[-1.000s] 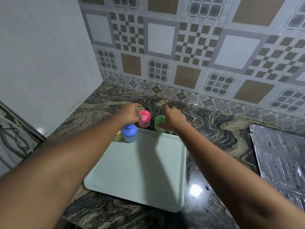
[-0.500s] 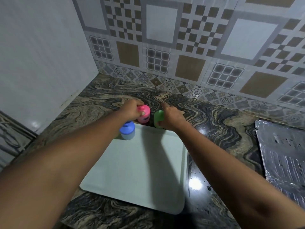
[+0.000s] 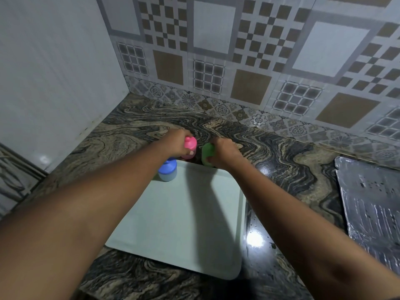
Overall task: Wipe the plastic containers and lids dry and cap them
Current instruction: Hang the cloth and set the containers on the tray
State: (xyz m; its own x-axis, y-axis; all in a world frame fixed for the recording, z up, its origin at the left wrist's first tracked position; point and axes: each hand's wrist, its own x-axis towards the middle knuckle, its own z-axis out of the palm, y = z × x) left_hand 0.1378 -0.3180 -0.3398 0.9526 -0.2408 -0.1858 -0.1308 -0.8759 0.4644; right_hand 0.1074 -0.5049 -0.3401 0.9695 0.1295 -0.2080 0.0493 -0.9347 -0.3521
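A pink-lidded container (image 3: 190, 147) stands at the far edge of the pale tray (image 3: 184, 224), and my left hand (image 3: 176, 141) grips its lid and body. Beside it to the right, my right hand (image 3: 223, 151) wraps around a green-lidded container (image 3: 207, 153). A blue-lidded container (image 3: 167, 172) with a clear body stands capped on the tray's far left corner, just under my left wrist. A yellowish container behind the blue one is almost wholly hidden by my left forearm.
The tray lies on a dark marbled stone counter (image 3: 281, 169) in a corner between a plain white wall at left and a patterned tile wall behind. A sheet of crinkled foil (image 3: 372, 204) covers the counter at far right.
Both hands stayed on the pink and green containers and shifted them only slightly at the tray's far edge. The camera tilted a little, so the scene sits lower.
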